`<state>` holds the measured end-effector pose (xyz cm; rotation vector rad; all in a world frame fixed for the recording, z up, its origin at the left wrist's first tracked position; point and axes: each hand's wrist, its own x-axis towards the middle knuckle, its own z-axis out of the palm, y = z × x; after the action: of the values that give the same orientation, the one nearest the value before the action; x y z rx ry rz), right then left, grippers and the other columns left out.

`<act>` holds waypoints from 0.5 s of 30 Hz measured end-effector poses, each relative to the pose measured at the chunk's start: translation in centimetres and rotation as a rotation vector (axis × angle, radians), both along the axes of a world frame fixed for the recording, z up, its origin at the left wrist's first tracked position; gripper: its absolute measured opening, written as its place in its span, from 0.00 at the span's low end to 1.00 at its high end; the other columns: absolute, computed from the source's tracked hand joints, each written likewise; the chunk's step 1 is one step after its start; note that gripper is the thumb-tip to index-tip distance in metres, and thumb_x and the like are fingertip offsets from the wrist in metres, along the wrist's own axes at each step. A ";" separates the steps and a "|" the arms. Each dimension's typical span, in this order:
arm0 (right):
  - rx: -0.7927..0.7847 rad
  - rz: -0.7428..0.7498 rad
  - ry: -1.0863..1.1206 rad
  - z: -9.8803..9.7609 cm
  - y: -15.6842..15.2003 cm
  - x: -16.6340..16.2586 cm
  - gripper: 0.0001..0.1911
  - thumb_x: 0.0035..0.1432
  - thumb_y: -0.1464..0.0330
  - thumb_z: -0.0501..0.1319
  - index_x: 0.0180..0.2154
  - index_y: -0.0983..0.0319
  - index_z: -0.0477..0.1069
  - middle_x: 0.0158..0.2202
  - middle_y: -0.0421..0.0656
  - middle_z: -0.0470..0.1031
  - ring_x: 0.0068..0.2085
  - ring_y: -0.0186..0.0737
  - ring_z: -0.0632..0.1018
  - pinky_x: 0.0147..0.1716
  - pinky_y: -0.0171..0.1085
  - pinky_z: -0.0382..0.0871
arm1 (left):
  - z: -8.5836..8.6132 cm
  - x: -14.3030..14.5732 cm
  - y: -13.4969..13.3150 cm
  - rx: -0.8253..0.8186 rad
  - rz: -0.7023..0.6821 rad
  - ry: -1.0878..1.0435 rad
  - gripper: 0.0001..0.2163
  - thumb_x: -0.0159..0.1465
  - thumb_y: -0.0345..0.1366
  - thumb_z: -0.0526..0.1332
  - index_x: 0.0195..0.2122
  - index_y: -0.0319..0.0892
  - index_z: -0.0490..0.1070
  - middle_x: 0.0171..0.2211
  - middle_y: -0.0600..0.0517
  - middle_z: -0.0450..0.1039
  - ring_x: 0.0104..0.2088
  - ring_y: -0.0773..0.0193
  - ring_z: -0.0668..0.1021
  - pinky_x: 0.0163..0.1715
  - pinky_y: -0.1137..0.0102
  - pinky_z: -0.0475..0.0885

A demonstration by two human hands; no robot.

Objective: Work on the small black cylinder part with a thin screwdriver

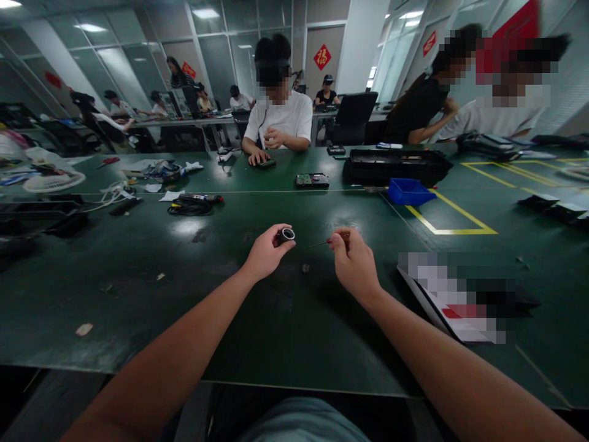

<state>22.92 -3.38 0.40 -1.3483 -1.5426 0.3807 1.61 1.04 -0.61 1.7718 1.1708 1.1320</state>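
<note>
My left hand (267,255) is wrapped round a small black cylinder (288,234) with a pale ring at its open end, much like a lens barrel. That end faces right, towards my other hand. In my right hand (353,261) is a thin screwdriver (322,243), its shaft pointing left at the cylinder with a gap between them. Most of the screwdriver's handle is hidden by my fingers. On the green table (257,331), below and between both hands, lies a tiny greyish part (305,268), too small to name.
To the right lies a blurred-out white booklet or packet (460,307). Further back are a blue bin (409,191), a long black tray (398,164), a circuit-board device (312,180) and coiled black cable (193,204). A person in a white shirt (299,120) works opposite.
</note>
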 end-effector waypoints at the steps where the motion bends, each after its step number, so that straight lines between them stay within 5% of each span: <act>1: 0.001 0.000 0.004 0.0 0.0 0.0 0.10 0.69 0.61 0.53 0.40 0.58 0.68 0.34 0.45 0.78 0.36 0.45 0.79 0.38 0.42 0.69 | 0.2 0.0 0.1 -0.041 0.007 -0.105 0.17 0.64 0.30 0.65 0.54 0.42 0.70 0.50 0.46 0.75 0.48 0.60 0.78 0.53 0.62 0.72; 5: -0.002 -0.003 0.013 -0.2 0.2 0.1 0.10 0.69 0.61 0.53 0.41 0.58 0.68 0.34 0.44 0.78 0.36 0.45 0.79 0.37 0.42 0.69 | 1.4 0.0 0.2 -0.187 0.034 -0.486 0.11 0.68 0.35 0.58 0.51 0.44 0.67 0.43 0.48 0.74 0.37 0.66 0.77 0.38 0.70 0.74; 8: -0.013 0.006 0.032 -0.4 0.3 0.2 0.11 0.69 0.60 0.53 0.42 0.59 0.69 0.34 0.44 0.78 0.37 0.45 0.79 0.37 0.42 0.69 | 2.6 -0.2 -0.2 -0.199 0.008 -0.519 0.08 0.67 0.40 0.61 0.42 0.42 0.68 0.34 0.52 0.70 0.29 0.68 0.73 0.28 0.74 0.69; 12: -0.017 0.018 0.042 -0.3 0.1 0.2 0.11 0.69 0.60 0.53 0.42 0.59 0.69 0.35 0.45 0.78 0.37 0.45 0.79 0.38 0.43 0.69 | 3.9 -0.3 -0.9 -0.160 0.004 -0.173 0.09 0.66 0.42 0.61 0.39 0.42 0.70 0.29 0.52 0.71 0.27 0.67 0.73 0.26 0.72 0.67; 15: -0.004 0.007 0.038 -0.1 0.0 0.1 0.11 0.69 0.61 0.53 0.42 0.59 0.69 0.35 0.45 0.78 0.37 0.45 0.79 0.38 0.42 0.69 | 4.6 0.2 -1.8 -0.068 -0.057 0.238 0.08 0.66 0.39 0.60 0.42 0.43 0.75 0.34 0.50 0.76 0.32 0.62 0.77 0.34 0.67 0.71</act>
<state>23.04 -3.36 0.34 -1.3323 -1.5158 0.4121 1.85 -0.75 3.95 1.9127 1.2722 0.8548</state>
